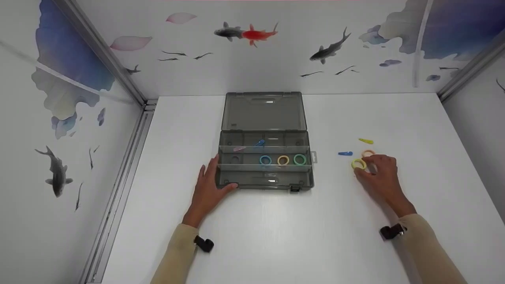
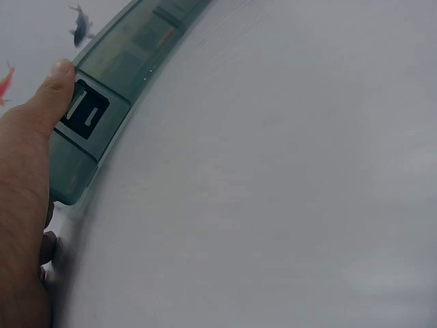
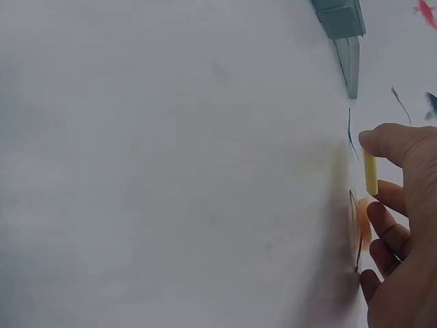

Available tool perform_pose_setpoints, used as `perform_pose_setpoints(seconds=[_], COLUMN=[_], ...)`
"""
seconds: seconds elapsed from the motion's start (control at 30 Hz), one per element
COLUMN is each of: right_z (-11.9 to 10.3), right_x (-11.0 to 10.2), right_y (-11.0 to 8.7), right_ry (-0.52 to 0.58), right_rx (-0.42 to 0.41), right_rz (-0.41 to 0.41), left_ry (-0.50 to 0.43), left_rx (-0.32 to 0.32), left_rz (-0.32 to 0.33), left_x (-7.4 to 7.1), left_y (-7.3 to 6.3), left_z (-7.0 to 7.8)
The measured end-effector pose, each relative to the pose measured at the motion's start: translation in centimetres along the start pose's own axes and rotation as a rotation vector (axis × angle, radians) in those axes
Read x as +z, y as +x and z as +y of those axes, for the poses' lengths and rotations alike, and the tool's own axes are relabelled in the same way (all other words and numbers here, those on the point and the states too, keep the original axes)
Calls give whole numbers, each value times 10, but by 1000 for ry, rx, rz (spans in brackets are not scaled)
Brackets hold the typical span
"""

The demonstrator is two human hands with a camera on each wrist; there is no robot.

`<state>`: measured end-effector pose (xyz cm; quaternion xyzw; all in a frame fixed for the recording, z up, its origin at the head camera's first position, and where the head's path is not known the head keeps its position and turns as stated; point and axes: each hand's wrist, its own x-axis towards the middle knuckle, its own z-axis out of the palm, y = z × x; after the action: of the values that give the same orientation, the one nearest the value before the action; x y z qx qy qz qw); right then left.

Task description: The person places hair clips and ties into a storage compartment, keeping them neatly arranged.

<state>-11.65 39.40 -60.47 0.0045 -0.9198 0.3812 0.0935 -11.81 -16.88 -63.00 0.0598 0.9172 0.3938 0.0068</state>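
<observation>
A translucent grey compartment box [image 1: 264, 181] lies with its lid [image 1: 264, 112] folded back. My left hand [image 1: 208, 187] rests spread at its front left corner, fingers along the left side and thumb on the front edge. My right hand [image 1: 382, 177] pinches a yellow hair tie [image 3: 370, 172] between thumb and index finger, slightly above the table. Behind it lies a peach hair tie [image 1: 369, 152], partly hidden by the fingers. A blue hair clip [image 1: 345, 153] and a yellow hair clip [image 1: 366, 141] lie nearby. The box's middle row holds blue [image 1: 265, 160], orange [image 1: 283, 160] and green hair ties [image 1: 300, 159].
In the box's back row are a blue clip [image 1: 259, 143] and a pinkish clip [image 1: 239, 148]. A black latch [image 1: 294, 188] sits on the front edge, and a clear tab [image 1: 314, 157] juts from the right side. Walls with fish pictures enclose the white table [image 1: 300, 236].
</observation>
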Motion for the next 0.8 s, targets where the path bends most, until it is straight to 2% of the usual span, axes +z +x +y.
perform_pose_setpoints(seconds=[0.07, 0.27, 0.5, 0.8], right_z=[-2, -12, -29, -48], right_x=[1, 5, 13, 27], right_y=[3, 9, 15, 25], right_ry=[6, -13, 52, 63], right_rx=[-32, -53, -107, -140], right_rz=[12, -25, -31, -47], left_ry=[2, 6, 6, 1], left_rx=[-2, -16, -18, -16], left_rz=[0, -7, -3, -6], left_x=[0, -1, 0, 0], left_y=[0, 0, -1, 0], left_z=[1, 0, 0, 0])
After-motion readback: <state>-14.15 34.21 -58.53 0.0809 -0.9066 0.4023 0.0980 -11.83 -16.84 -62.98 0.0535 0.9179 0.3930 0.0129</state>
